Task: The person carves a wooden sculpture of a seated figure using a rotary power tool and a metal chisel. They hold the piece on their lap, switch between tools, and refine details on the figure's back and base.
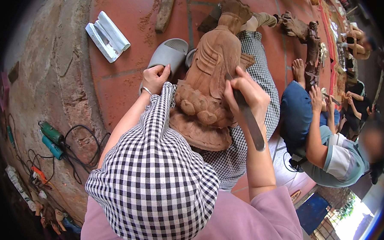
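Observation:
A brown carved statue (218, 52) of a robed figure lies between my legs, its head pointing away and its petalled base (203, 112) towards me. My right hand (249, 94) is closed around a long, flat metal carving tool (252, 125). The tool's far end meets the robe's right side, and its rounded end sticks out back over my wrist. Beside the statue, my left hand (156, 79) is curled closed near a grey slipper (169, 57) and my checkered trouser leg (151, 161). Whatever its fingers hold is hidden.
On the red tiled floor lie a white box (107, 37) and a wooden piece (165, 11). Green power tools (50, 139) with black cords rest at left on a stone ledge (70, 71). At right sits a co-worker (327, 156), near dark carvings (312, 52).

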Available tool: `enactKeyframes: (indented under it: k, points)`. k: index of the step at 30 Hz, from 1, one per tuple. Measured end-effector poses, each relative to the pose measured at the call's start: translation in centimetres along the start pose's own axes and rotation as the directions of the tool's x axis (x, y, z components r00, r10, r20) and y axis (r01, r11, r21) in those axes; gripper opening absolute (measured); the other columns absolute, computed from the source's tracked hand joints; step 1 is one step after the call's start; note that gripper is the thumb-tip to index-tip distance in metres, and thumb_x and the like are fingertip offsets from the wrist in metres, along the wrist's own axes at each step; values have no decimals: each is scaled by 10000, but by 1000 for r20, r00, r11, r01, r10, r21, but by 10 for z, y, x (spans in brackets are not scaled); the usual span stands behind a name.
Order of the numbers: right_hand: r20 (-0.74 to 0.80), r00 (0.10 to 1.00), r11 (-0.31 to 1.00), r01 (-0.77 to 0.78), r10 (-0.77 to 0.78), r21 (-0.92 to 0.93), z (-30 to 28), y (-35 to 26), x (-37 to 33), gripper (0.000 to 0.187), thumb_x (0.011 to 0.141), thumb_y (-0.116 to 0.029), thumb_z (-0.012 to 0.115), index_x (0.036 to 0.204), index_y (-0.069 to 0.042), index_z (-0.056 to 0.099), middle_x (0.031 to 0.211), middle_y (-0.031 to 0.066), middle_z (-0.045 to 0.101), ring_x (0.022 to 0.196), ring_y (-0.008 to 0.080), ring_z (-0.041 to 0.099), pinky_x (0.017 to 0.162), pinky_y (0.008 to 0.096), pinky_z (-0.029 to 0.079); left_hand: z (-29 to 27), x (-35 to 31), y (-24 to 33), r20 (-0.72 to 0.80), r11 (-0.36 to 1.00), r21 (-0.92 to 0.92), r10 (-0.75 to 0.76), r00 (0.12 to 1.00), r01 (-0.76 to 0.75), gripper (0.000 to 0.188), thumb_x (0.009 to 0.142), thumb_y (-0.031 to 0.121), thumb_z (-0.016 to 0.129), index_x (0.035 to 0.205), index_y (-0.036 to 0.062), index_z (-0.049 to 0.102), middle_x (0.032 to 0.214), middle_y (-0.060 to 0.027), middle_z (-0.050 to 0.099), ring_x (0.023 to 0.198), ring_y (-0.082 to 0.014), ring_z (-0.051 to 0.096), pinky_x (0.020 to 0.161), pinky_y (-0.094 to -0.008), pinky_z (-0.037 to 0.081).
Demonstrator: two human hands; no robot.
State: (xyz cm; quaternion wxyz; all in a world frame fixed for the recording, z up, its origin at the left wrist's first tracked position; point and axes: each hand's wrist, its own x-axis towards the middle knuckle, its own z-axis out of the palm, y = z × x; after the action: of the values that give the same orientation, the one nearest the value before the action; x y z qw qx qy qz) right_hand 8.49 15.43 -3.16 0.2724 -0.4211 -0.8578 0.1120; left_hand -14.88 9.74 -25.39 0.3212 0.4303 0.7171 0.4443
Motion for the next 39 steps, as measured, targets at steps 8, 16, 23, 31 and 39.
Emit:
enactKeyframes:
  k: [8, 16, 23, 31, 39]
  points:
    - [-19, 996, 988, -83, 86, 133, 2, 7, -1, 107, 790, -21, 752, 790, -1, 647, 840, 177, 722, 971, 318, 746, 954, 416, 582, 3, 1, 0, -6, 1000, 0, 3, 1000, -3, 477, 925, 334, 707, 630, -21, 584, 515, -143, 447, 443, -193, 393, 469, -372, 361]
    - [-105, 992, 992, -51, 64, 119, 9, 10, 25, 101, 803, -18, 747, 795, -18, 646, 780, 121, 699, 980, 294, 747, 959, 395, 569, 2, 2, -1, -4, 1000, 14, -13, 1000, 13, 482, 923, 349, 703, 635, -21, 590, 519, -151, 453, 444, -201, 393, 473, -375, 362]
    - [32, 999, 998, 38, -37, -41, 3, 7, 23, 139, 791, -84, 752, 765, -46, 621, 803, 120, 682, 732, 290, 687, 900, 410, 594, -1, -2, 3, -10, 1000, 1, -12, 1000, 12, 483, 929, 353, 699, 636, -16, 596, 526, -154, 467, 445, -211, 407, 475, -373, 365]
    - [-41, 997, 995, 59, -63, -83, 13, 5, 49, 174, 778, -113, 762, 751, -56, 599, 791, 73, 674, 775, 256, 669, 714, 347, 544, 2, -1, 0, -4, 1000, -6, -17, 1000, 17, 485, 929, 369, 701, 645, -13, 607, 530, -149, 478, 450, -198, 412, 478, -364, 372]
    - [55, 998, 998, 11, -8, -60, -1, 0, 38, 162, 771, -113, 767, 755, -55, 617, 765, 76, 665, 731, 263, 662, 693, 345, 552, -2, 1, 4, -6, 1000, 15, 0, 1000, 0, 484, 930, 359, 703, 640, -13, 591, 531, -152, 447, 450, -200, 394, 475, -369, 366]
